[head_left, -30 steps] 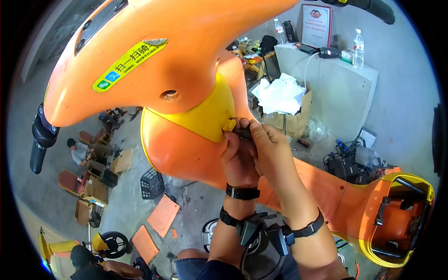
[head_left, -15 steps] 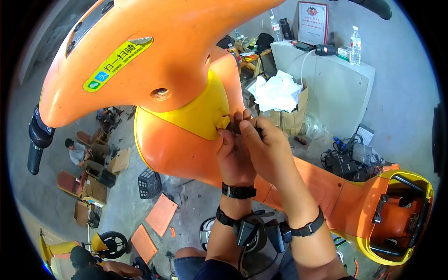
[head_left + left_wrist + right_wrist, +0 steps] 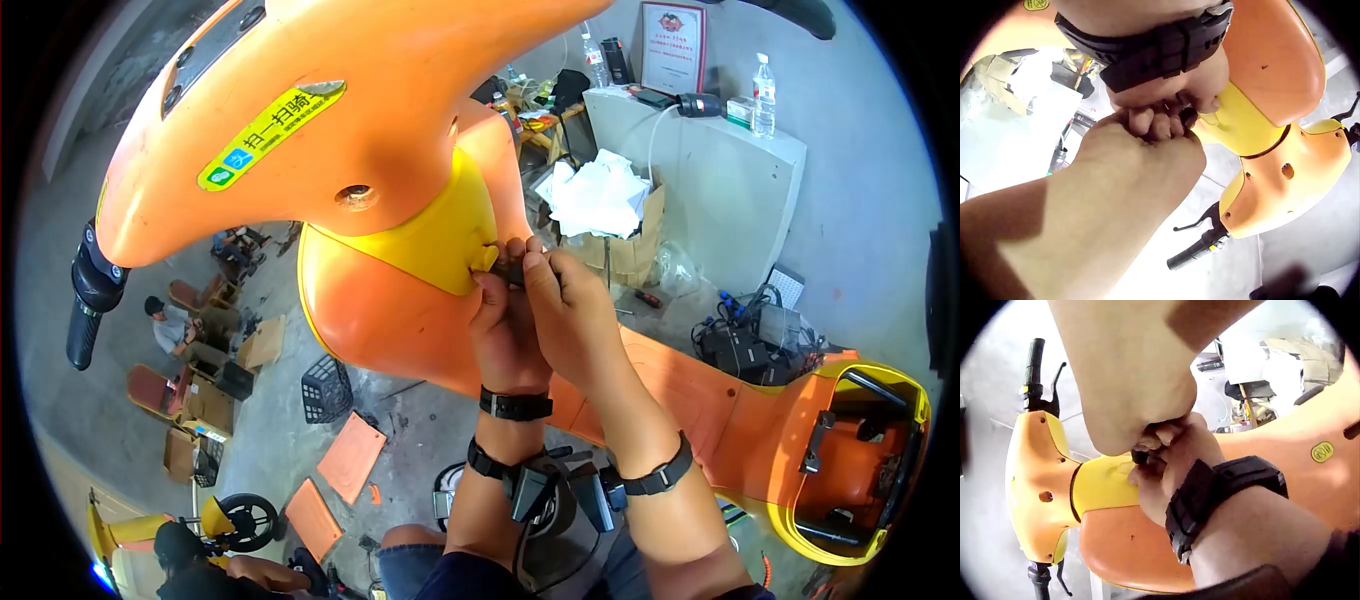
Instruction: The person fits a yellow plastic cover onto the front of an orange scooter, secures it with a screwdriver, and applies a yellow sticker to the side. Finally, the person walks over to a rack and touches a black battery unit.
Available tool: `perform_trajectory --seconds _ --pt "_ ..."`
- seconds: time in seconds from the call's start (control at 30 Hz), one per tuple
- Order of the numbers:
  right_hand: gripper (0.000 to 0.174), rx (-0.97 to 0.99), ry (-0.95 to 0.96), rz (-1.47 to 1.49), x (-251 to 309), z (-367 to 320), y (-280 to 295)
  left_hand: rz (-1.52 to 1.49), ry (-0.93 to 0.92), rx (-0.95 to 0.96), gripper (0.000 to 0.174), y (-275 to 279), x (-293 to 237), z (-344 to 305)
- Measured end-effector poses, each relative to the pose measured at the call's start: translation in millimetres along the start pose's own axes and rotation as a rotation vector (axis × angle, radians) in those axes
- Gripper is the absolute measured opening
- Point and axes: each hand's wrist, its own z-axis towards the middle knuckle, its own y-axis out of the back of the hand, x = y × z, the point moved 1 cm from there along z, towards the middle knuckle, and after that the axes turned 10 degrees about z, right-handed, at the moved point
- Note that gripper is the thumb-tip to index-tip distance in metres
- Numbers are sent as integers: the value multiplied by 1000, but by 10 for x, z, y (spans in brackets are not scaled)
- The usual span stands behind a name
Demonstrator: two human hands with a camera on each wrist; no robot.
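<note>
An orange electric scooter (image 3: 400,315) with a yellow neck panel (image 3: 430,240) stands in front of me. A small yellow hook (image 3: 485,257) sticks out from the panel's right side. Right beside that hook, both hands meet on a small dark, rounded piece (image 3: 1139,456), mostly hidden by fingers; I cannot tell its kind. My left hand (image 3: 508,335), with a black strap on its wrist, pinches it from below with curled fingers. From the right, my right hand (image 3: 575,315) grips the same piece, thumb on top and fingers bent inward.
The scooter's footboard (image 3: 680,385) runs right to an open seat compartment (image 3: 845,460). A cardboard box (image 3: 635,245) of papers stands by a grey cabinet (image 3: 710,170). Orange panels (image 3: 352,455) and a black basket (image 3: 326,388) lie on the floor. Two other people are at left.
Both hands stay at the yellow hook with the dark piece between them. My right hand has turned slightly about it. The head view has shifted a little.
</note>
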Motion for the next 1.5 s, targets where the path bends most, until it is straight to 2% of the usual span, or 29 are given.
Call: perform_trajectory --seconds 0.13,0.2,0.23,0.3,0.33,0.4,0.43,0.5,0.53,0.57,0.67,0.73,0.87,0.93,0.97,1.03,1.07,1.1,1.13,1.17,1.23,1.3,1.37,1.43,1.47,1.5 --pt "20 65 -68 160 -103 9 42 -21 0 47 36 -16 -6 24" --pt "22 64 213 99 -138 -29 59 -35 0 68 36 -51 -25 26" --pt "22 64 214 98 -121 -27 83 -24 -3 66 35 -70 -32 24" --pt "22 46 458 -355 -40 -19 125 -17 -7 65 35 -64 -21 32" --pt "22 47 459 -356 -29 -12 128 -17 -7 66 35 -43 -15 36" --pt "27 123 172 -120 -41 -5 127 -17 -6 63 35 -18 -15 18" --pt "27 122 172 -121 -26 -6 114 -25 -2 44 35 -17 -17 8" --pt "33 116 -203 255 -25 -1 71 -35 4 28 36 8 -17 15" --pt "40 155 -276 406 -53 0 59 -27 -4 51 36 43 -24 33" --pt "40 153 -276 406 -73 9 63 -17 -11 71 35 68 -19 37" --pt "35 170 -190 291 -130 -15 48 -61 3 16 33 96 2 26" --pt "24 57 281 -117 -99 -60 31 -50 22 39 34 93 -18 30" --pt "23 68 386 -298 23 -58 59 -27 22 100 36 87 -22 36" --pt "34 210 265 -219 64 -14 120 -7 17 133 36 74 -31 39" --pt "34 210 269 -213 53 10 124 7 14 168 36 70 -41 43" --pt "34 244 -10 69 -6 47 125 -14 29 136 37 86 -54 19" --pt "34 229 -238 234 5 73 122 -43 46 104 39 87 -37 1" --pt "34 222 -243 231 -7 80 133 -49 52 101 39 93 -39 -3" --pt "27 248 -346 472 -38 87 139 -43 69 120 40 104 -55 3" --pt "30 275 -446 717 -53 87 137 -33 84 139 41 102 -69 8" --pt "28 300 -446 749 -39 88 131 21 102 87 43 45 -77 -40" --pt "21 216 -229 395 -31 75 85 89 120 15 44 -30 -156 -86" --pt "19 187 -210 71 55 36 151 107 183 -5 47 -113 -175 -77" --pt "18 178 99 14 -36 44 156 60 152 49 49 -93 -159 -69" --pt "18 183 103 11 -71 65 169 103 176 -19 48 -164 -184 -66" --pt "19 149 210 -62 -96 80 179 148 202 -89 47 -195 -213 -72"
